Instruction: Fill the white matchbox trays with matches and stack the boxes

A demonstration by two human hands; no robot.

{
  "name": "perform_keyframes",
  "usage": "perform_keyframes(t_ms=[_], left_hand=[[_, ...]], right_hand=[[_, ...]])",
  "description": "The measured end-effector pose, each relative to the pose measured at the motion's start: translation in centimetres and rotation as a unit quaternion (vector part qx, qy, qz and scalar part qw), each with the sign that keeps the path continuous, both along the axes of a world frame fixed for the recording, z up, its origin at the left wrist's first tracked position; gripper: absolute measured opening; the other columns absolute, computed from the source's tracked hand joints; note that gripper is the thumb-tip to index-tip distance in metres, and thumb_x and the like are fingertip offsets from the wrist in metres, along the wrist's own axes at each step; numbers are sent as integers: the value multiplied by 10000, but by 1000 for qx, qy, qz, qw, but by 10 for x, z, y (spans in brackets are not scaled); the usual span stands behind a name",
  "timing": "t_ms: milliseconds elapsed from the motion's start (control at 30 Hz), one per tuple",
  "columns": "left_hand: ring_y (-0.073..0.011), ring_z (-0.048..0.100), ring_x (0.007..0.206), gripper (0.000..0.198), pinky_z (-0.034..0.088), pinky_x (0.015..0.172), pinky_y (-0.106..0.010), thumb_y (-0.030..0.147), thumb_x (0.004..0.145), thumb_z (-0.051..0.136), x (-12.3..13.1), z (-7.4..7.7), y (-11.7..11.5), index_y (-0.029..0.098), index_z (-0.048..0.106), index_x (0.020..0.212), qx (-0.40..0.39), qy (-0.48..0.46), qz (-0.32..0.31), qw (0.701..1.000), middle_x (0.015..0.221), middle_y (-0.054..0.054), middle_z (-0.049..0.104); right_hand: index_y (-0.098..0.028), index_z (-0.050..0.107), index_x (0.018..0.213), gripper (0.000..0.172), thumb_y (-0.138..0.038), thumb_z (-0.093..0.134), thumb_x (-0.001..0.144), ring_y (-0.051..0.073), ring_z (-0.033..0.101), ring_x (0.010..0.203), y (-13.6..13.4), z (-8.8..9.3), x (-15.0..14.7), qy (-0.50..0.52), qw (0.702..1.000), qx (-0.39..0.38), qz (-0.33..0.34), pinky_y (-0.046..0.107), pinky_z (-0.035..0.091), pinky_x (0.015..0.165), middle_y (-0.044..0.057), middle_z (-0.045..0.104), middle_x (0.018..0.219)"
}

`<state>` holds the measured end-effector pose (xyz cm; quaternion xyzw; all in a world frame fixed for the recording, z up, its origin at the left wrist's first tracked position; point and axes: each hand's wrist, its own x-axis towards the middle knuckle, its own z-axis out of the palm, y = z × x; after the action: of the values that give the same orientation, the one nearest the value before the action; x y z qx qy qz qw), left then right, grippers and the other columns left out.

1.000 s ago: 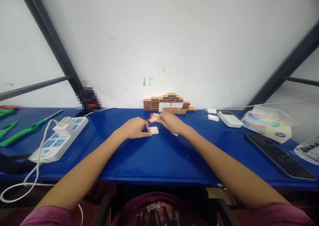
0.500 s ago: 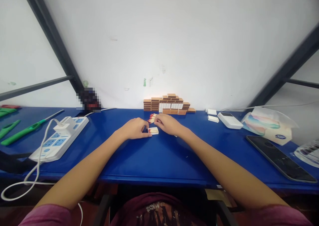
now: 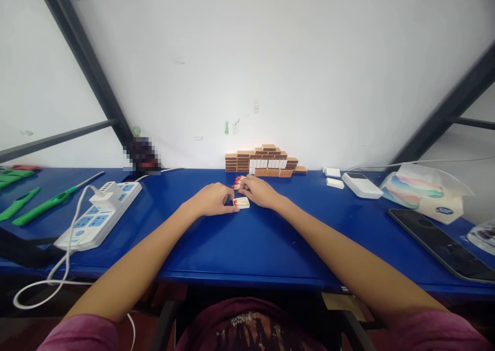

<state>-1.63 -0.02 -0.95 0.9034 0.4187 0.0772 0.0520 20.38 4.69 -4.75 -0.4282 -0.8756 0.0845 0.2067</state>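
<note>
My left hand (image 3: 214, 199) rests on the blue table, thumb and fingers closed about the left end of a small white matchbox tray (image 3: 242, 203). Several red-tipped matches lie inside that tray. Just behind it is a loose pile of matches (image 3: 238, 182) with red heads toward the left. My right hand (image 3: 258, 191) reaches over this pile from the right, its fingertips bent and pinched together at the match sticks. How many sticks they hold is hidden by the fingers. Behind both hands, stacked matchboxes (image 3: 269, 172) stand against the wall, brown ones around a row of white ones.
At left lie a white power strip (image 3: 87, 224) with a plugged charger and cable, and green-handled tools (image 3: 50, 206). Small white boxes (image 3: 334, 183), a white device (image 3: 362, 185), a tissue pack (image 3: 436, 206) and a black phone (image 3: 441, 243) occupy the right side.
The camera view has turned slightly left, so everything appears a little farther right. My left hand still keeps the tray in place. My right fingers remain at the match pile with hardly any movement.
</note>
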Motion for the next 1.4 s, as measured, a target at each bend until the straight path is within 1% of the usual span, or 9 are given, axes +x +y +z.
perform_keyframes(t_ms=[100,200,400,600,700,833,933,1133,1400], left_hand=[[-168,615,624,357,327,579,-297,565,887,712,0,0,0,211,751,909,3,-1,0,1000,749,-24,724],[-164,614,621,354,328,575,-305,562,887,711,1,1,-1,209,738,878,-1,-3,-1,1000,755,-23,721],[-171,620,636,350,338,579,-306,563,875,720,0,1,0,215,739,906,-10,-5,4,1000,761,-18,726],[-173,617,636,354,329,578,-303,567,881,713,0,0,0,214,734,891,-4,-1,0,1000,744,-16,723],[-172,616,635,362,324,577,-298,575,883,707,1,1,-1,214,731,884,-7,-2,2,1000,749,-22,726],[-177,616,646,355,324,594,-296,574,884,708,1,2,-1,220,738,896,-3,-2,2,1000,771,-29,733],[-178,614,645,354,320,594,-296,575,885,709,1,2,-2,223,737,898,-1,-1,3,1000,762,-25,727],[-168,612,637,383,327,590,-295,589,897,696,0,1,-1,206,709,875,8,-1,-8,1000,752,-20,721],[-162,609,630,366,324,586,-292,572,897,704,0,0,0,207,702,867,7,-6,-9,1000,757,-18,721]], right_hand=[[-167,671,956,96,-222,640,1028,152,572,834,0,0,2,-5,1000,-5,-2,250,388,736,52,615,1002],[-170,674,960,80,-218,653,1019,153,578,846,2,-1,6,-7,1000,-2,-3,250,391,746,53,622,1014],[-171,680,956,123,-267,654,1028,168,601,861,4,-2,10,-35,999,-6,-17,259,400,746,67,642,1027],[-171,670,971,163,-306,623,1049,186,615,826,-5,4,14,-74,997,-22,-28,276,406,722,91,653,1022],[-169,660,978,171,-301,592,1062,191,620,831,-10,7,20,-66,997,-25,-26,282,413,735,100,653,1033],[-174,645,979,150,-282,582,1063,195,626,877,-18,14,25,-24,999,-23,-12,284,420,748,91,656,1042],[-181,645,964,133,-258,587,1054,189,619,866,-27,19,22,-13,1000,-24,5,286,421,746,80,656,1026],[-184,640,970,98,-233,600,1045,179,610,844,-42,23,8,-32,998,-51,16,283,404,718,75,654,1044],[-174,632,979,108,-215,573,1059,183,615,883,-47,22,3,-38,998,-42,29,275,399,737,86,660,1050]])
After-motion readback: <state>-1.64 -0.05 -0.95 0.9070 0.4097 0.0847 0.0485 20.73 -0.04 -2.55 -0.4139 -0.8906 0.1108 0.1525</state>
